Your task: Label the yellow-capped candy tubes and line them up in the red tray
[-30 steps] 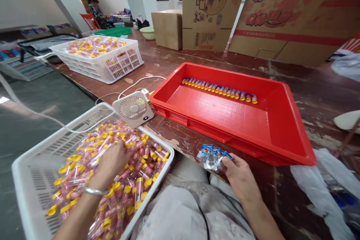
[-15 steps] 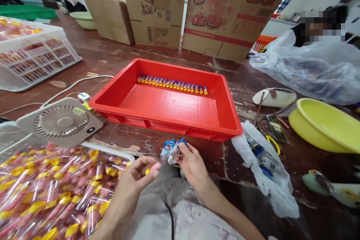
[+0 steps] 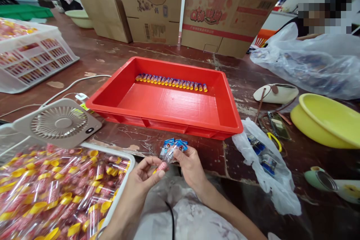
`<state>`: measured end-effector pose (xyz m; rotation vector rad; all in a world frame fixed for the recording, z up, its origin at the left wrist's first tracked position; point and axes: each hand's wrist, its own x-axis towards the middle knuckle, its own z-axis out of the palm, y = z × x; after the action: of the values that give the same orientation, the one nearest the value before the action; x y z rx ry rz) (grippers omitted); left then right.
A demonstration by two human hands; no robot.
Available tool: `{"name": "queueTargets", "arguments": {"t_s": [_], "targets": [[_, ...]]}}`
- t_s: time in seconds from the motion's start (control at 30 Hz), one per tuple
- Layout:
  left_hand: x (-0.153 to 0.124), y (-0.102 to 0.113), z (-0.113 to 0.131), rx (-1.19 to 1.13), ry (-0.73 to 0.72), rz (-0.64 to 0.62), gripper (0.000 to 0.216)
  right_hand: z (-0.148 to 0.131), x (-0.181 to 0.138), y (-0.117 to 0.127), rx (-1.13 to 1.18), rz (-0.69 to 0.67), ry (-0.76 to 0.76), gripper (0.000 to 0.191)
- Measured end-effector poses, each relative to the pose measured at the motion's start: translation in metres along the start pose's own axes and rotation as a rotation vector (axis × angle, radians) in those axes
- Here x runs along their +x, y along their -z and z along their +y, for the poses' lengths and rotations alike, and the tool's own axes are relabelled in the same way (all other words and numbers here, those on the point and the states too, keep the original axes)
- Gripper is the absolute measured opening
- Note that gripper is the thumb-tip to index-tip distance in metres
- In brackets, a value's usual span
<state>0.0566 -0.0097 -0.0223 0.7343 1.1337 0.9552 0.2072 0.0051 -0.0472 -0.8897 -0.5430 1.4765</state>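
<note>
My left hand point(image 3: 142, 176) pinches a small clear tube of pink candy with a yellow cap point(image 3: 161, 166). My right hand point(image 3: 189, 163) grips a bunch of clear sleeves with blue printed tops point(image 3: 172, 146), and the tube's end touches them. Both hands are over my lap at the table's near edge. A white basket point(image 3: 123, 185) at my left is full of the same yellow-capped tubes. Beyond my hands a red tray point(image 3: 168, 103) holds one row of wrapped tubes point(image 3: 171, 81) along its far wall.
A small white fan point(image 3: 57, 122) with a cable lies left of the tray. Another white basket point(image 3: 33, 58) sits far left. Cardboard boxes point(image 3: 213, 7) stand behind. To the right are a plastic bag point(image 3: 267, 165), a yellow basin point(image 3: 326, 120), a white pouch point(image 3: 277, 93) and another person behind a large bag.
My left hand left the white basket with one tube and brought it to the sleeves in my right hand. The view swung right, away from the basket.
</note>
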Motion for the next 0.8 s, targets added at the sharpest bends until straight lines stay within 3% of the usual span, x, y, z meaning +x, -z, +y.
{"name": "queueTargets", "arguments": {"t_s": [0.3, 0.43, 0.5, 0.63, 0.8], "targets": [[0.003, 0.002, -0.001, 0.015, -0.121, -0.009, 0.041, 0.002, -0.003, -0.004, -0.211, -0.247, -0.11, 0.027], [0.002, 0.003, 0.0, 0.047, -0.189, -0.005, 0.036, 0.003, -0.002, -0.005, -0.162, -0.176, -0.14, 0.029], [0.001, 0.006, 0.003, 0.044, -0.153, -0.075, 0.038, 0.001, -0.002, -0.006, -0.089, -0.146, -0.139, 0.029], [-0.001, 0.014, 0.012, -0.078, 0.026, -0.272, 0.048, -0.001, 0.0, -0.003, 0.056, -0.222, -0.203, 0.027], [0.0, 0.014, 0.012, -0.224, 0.099, -0.228, 0.04, 0.0, 0.0, 0.0, 0.12, -0.352, -0.25, 0.029]]}}
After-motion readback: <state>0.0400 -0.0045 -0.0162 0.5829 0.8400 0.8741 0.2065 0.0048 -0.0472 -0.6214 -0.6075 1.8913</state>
